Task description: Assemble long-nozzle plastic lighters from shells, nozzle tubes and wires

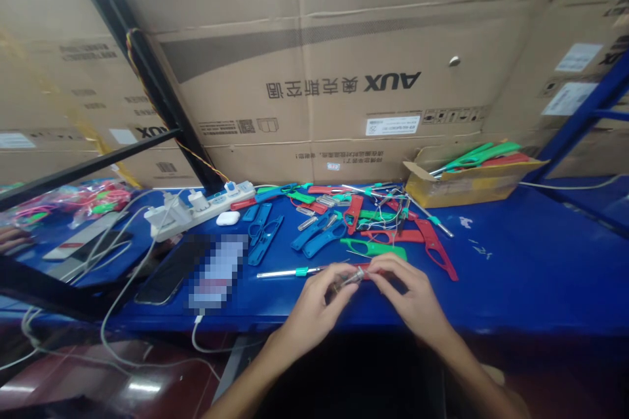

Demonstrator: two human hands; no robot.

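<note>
My left hand (327,291) is closed, pinching a small clear part with metal bits (358,274) between thumb and fingers. It looks like a lighter's fuel tank. At its right end, my right hand (400,285) has thumb and forefinger pressed together; what they grip is too small to tell. Just beyond the hands lie a green handle shell (376,248) and a red handle shell (437,249). A metal lighter tube with a green collar (282,272) rests left of my left hand. Blue handle shells (319,234) and several clear tanks (307,223) are heaped farther back.
A cardboard box (466,190) of green and red lighter parts stands at the back right. On the left are a power strip (206,206), a white earbud case (228,218), a dark phone (170,272) and a charging phone (219,275). Large cartons (344,33) wall the back.
</note>
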